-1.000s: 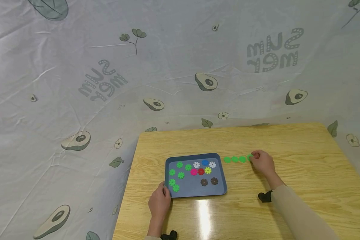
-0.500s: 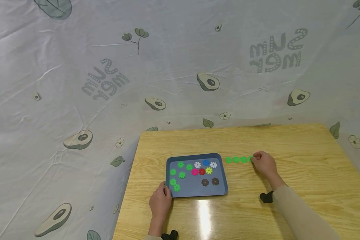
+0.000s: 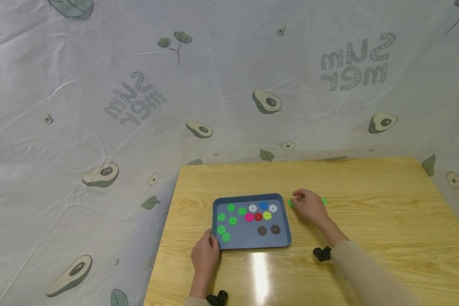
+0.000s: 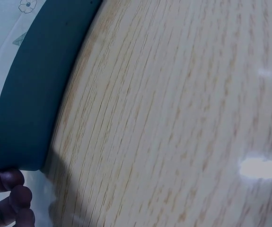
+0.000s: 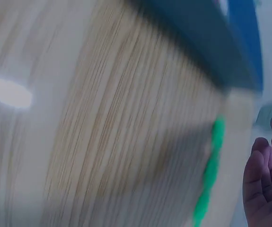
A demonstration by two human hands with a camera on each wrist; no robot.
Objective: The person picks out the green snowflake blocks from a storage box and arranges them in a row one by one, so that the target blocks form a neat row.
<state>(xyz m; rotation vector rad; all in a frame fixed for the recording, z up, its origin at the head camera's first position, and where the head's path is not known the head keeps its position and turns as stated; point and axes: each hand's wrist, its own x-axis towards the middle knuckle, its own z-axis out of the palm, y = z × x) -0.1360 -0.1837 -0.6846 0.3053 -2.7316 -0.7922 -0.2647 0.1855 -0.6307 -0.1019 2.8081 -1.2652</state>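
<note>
My left hand [image 3: 205,255] holds the blue-grey tray [image 3: 239,239] at its near left corner. In the left wrist view, curled fingers [image 4: 20,196] meet the end of the tray wall [image 4: 34,90]. Inside the tray lie several green notched plastic discs [image 3: 232,220] on the left, with white, blue, pink, red, yellow and brown ones to the right. My right hand [image 3: 311,208] hovers over a row of green discs [image 3: 324,201] right of the tray, hiding its middle. The right wrist view shows that row [image 5: 210,172] blurred, and loosely bent fingers [image 5: 255,170] holding nothing.
The wooden table [image 3: 386,221] extends right of the row and in front of the tray. A printed cloth [image 3: 229,85] hangs behind its far edge. A black wrist mount [image 3: 322,254] sits by the right sleeve.
My right hand has let go of the green disc at the row's right end and moved left toward the tray. My left hand stays at the tray corner.
</note>
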